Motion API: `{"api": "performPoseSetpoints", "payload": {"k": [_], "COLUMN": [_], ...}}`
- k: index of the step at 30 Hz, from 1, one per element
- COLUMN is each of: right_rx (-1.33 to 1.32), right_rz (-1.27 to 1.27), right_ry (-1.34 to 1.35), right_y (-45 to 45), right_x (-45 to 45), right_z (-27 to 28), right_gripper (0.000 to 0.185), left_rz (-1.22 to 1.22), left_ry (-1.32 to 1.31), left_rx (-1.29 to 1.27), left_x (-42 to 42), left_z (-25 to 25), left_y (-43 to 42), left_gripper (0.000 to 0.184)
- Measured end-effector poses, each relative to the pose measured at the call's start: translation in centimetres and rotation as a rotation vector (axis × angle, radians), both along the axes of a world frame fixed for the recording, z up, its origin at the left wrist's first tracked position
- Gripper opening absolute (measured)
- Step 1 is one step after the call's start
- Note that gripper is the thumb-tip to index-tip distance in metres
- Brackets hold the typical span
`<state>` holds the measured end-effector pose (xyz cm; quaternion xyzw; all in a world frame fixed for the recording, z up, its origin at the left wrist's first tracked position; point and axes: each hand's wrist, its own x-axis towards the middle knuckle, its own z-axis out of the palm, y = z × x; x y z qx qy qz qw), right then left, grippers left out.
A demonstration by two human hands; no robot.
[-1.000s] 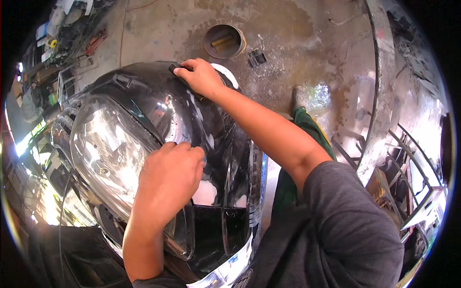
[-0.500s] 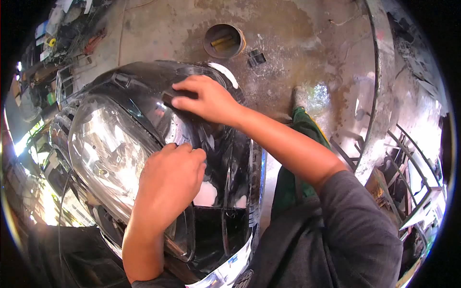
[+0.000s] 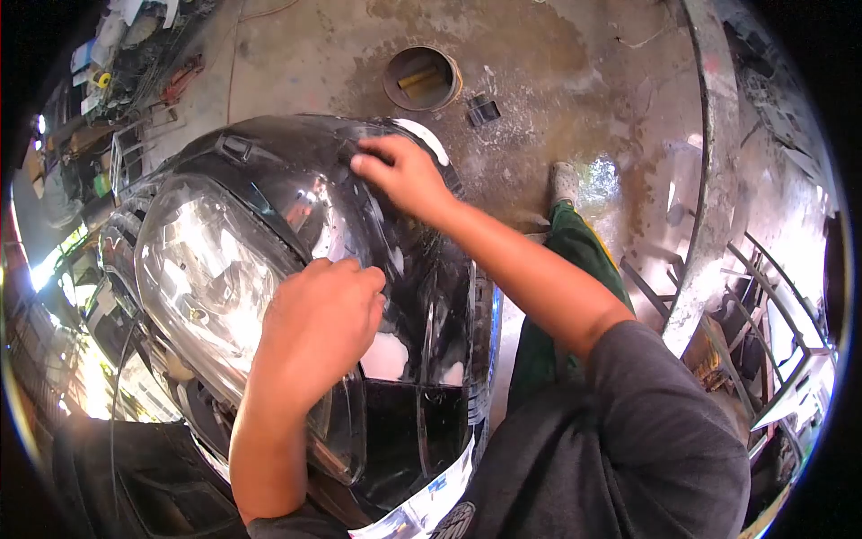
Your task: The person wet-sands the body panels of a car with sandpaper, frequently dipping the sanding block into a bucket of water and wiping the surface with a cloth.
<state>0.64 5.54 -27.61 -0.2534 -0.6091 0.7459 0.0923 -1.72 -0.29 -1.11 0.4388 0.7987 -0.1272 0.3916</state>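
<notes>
My right hand [image 3: 402,175] grips a small dark block [image 3: 351,160], mostly hidden by the fingers, against the upper part of a glossy black car bumper [image 3: 287,144]. My left hand [image 3: 328,310] has its fingers curled down on the bumper beside the clear headlight [image 3: 202,260]; whatever lies under those fingers is hidden. White filler patches show on the black surface, one a pale patch [image 3: 386,357] just below my left hand and another a white strip [image 3: 422,139] along the far edge. Wet streaks shine between the two hands.
On the wet concrete floor stands a round bucket [image 3: 422,79] with a yellowish bar inside. Near it lies a small black piece [image 3: 483,110]. A concrete ledge [image 3: 709,180] runs along the right, with metal frames [image 3: 763,314] beyond it. Clutter fills the far left.
My right hand has slid to the right across the bumper with the dark block. My left hand stays in nearly the same place, and the view has shifted slightly.
</notes>
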Motion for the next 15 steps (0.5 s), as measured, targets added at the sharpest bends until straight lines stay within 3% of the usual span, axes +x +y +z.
{"api": "performPoseSetpoints", "payload": {"k": [2,6,8,12,15], "right_rx": [0.07,0.181,0.225,0.011,0.135], "right_rz": [-0.035,0.058,0.022,-0.052,-0.128], "right_ry": [-0.036,0.125,0.16,-0.056,-0.019], "right_y": [-0.6,-1.2,-1.1,-0.4,-2.0], "right_x": [-0.7,5.9,5.0,-0.9,2.7], "right_z": [-1.1,5.0,3.8,0.9,1.9], "right_gripper": [0.049,0.047,0.048,0.045,0.046], "left_rz": [-0.003,-0.025,-0.038,0.006,0.003], "left_ry": [0.003,0.015,0.021,0.024,0.054], "left_rx": [-0.026,-0.017,-0.034,-0.076,-0.11], "left_x": [-0.1,0.1,0.2,0.3,0.3], "left_z": [-0.1,-0.2,-0.2,-0.1,-0.2], "left_y": [0.2,-0.2,0.0,0.5,0.7], "left_gripper": [0.01,0.01,0.011,0.014,0.016]}}
